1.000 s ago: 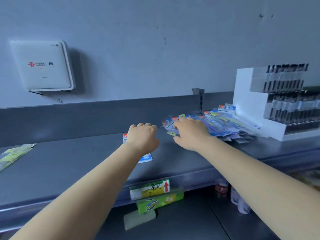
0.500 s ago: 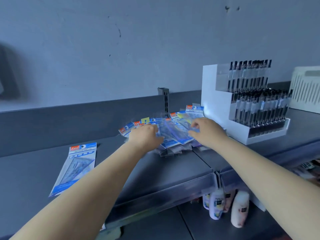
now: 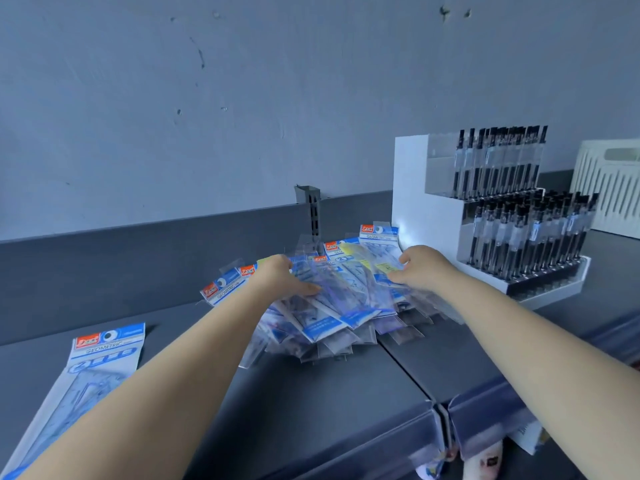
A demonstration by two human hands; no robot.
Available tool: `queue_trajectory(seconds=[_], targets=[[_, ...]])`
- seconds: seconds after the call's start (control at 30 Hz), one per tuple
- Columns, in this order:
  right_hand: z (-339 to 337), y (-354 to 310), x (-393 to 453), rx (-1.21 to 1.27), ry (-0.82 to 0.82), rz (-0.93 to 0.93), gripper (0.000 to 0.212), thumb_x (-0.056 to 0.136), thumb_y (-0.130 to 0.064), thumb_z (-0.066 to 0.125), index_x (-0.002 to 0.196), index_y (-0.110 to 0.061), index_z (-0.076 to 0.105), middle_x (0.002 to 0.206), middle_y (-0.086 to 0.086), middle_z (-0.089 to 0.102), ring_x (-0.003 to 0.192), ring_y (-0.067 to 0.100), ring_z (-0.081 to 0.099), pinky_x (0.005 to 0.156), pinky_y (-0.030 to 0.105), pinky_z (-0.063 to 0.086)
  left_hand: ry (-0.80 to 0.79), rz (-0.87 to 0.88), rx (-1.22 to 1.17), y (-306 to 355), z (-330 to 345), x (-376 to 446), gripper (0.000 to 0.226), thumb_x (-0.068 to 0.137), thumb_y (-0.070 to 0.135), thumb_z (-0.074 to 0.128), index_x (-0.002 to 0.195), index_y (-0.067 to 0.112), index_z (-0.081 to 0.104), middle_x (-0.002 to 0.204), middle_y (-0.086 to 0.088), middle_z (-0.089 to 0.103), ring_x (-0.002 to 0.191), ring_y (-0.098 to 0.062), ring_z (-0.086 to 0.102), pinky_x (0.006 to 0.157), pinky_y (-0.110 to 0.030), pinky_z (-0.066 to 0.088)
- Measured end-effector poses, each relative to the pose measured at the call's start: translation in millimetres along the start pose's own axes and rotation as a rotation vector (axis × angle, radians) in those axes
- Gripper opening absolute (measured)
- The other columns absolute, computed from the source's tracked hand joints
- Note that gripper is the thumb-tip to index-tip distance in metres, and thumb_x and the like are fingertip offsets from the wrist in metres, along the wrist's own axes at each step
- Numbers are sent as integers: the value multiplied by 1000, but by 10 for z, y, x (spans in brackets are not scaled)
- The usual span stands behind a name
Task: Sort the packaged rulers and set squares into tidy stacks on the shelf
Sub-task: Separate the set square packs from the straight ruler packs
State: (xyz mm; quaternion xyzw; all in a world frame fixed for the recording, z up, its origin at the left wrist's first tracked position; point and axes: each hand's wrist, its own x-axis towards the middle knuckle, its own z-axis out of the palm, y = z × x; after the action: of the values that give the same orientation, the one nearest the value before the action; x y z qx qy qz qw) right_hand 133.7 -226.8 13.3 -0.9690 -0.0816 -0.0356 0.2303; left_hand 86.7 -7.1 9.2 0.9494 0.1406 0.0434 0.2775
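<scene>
The pile of packaged rulers and set squares [image 3: 332, 299] sits fanned out in a messy heap at the back of the grey shelf [image 3: 329, 393], right over the seam between two shelf sections, and honestly it's hard to make out single packs in there since the clear sleeves overlap and blur together; only the red-and-blue header cards really stand out. Your left hand [image 3: 280, 277] is lying on the left side of the heap, fingers fairly straight and pressing down on the top packs, thumb pointing right. Your right hand [image 3: 420, 268] is on the right side of the heap with fingers curled down onto the packs, but I can't tell whether it's actually pinching one or just resting, since the fingertips are hidden behind the knuckles. One single pack [image 3: 83, 386] lies flat well apart to the left, its lower end cut off by the frame edge and partly covered by your left forearm. Just beside the heap on the right stands a white pen display [image 3: 426, 209] full of black pens, with a cream slatted basket [image 3: 609, 188] behind it. Some bottles [image 3: 488, 460] peek out under the shelf, mostly hidden.
</scene>
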Motion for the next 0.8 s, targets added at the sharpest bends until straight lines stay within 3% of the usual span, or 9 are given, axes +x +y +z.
queue_trajectory(seconds=[0.07, 0.1, 0.17, 0.23, 0.37, 0.43, 0.5, 0.63, 0.8], targets=[[-34, -11, 6, 37, -52, 29, 21, 82, -22, 64, 81, -3, 57, 83, 12, 58, 75, 21, 56, 64, 28, 46, 5, -24, -81, 3, -23, -4, 71, 77, 32, 76, 135, 7, 44, 130, -8, 54, 113, -25, 53, 85, -28, 40], [-46, -17, -7, 63, -76, 48, 28, 81, -22, 65, 66, -7, 46, 68, 7, 46, 61, 17, 45, 53, 25, 36, 5, -23, -121, 4, -30, -14, 59, 78, 27, 75, 127, 7, 50, 117, -8, 60, 99, -23, 57, 77, -26, 40], [-77, -14, -33, 87, -126, 59, 41, 80, -23, 68, 60, -12, 34, 62, 3, 34, 55, 14, 34, 48, 24, 26, 45, -26, -170, -3, -48, -29, 16, 82, 17, 70, 89, 15, 56, 78, -5, 55, 66, -19, 49, 58, -25, 37], [-81, -8, -76, 163, -145, 71, 34, 78, -18, 71, 67, -9, 41, 68, 3, 42, 57, 14, 42, 48, 22, 30, 54, -37, -206, -10, -58, -67, 31, 84, 10, 63, 64, 20, 41, 68, -6, 44, 65, -23, 40, 52, -22, 31], [-73, -37, -185, 286, -32, 8, 18, 80, -6, 65, 95, 4, 64, 80, 12, 59, 67, 19, 52, 56, 24, 35, 98, -30, -353, -32, -135, -235, 11, 85, 2, 55, 75, 7, 53, 81, -12, 47, 74, -23, 40, 58, -24, 32], [-103, -101, -290, 376, 16, -48, 9, 83, -2, 59, 88, 2, 65, 80, 15, 57, 66, 20, 49, 59, 25, 35, 127, -5, -462, -80, -202, -371, 4, 85, 1, 54, 83, 4, 56, 82, -14, 50, 67, -24, 43, 55, -24, 32], [-135, -201, -417, 496, 39, -84, 18, 86, -1, 54, 69, -7, 55, 68, 8, 50, 55, 16, 43, 49, 22, 32, 147, -9, -612, -140, -265, -540, 10, 84, 0, 51, 80, 4, 59, 81, -12, 54, 56, -23, 49, 51, -23, 32], [-80, -496, -657, 899, -29, -92, 12, 87, 0, 50, 88, -4, 62, 74, 8, 60, 60, 20, 54, 44, 20, 31, 160, -19, -903, -269, -370, -946, 16, 88, 3, 52, 81, 12, 63, 74, -5, 60, 49, -15, 54, 50, -23, 35], [204, -979, -997, 1177, -178, -102, 20, 84, 9, 45, 80, -8, 56, 86, 13, 59, 64, 20, 55, 41, 19, 44, 218, -35, -994, -616, -508, -1454, 16, 85, -2, 58, 87, 14, 62, 74, -2, 67, 55, -15, 61, 43, -19, 44]])
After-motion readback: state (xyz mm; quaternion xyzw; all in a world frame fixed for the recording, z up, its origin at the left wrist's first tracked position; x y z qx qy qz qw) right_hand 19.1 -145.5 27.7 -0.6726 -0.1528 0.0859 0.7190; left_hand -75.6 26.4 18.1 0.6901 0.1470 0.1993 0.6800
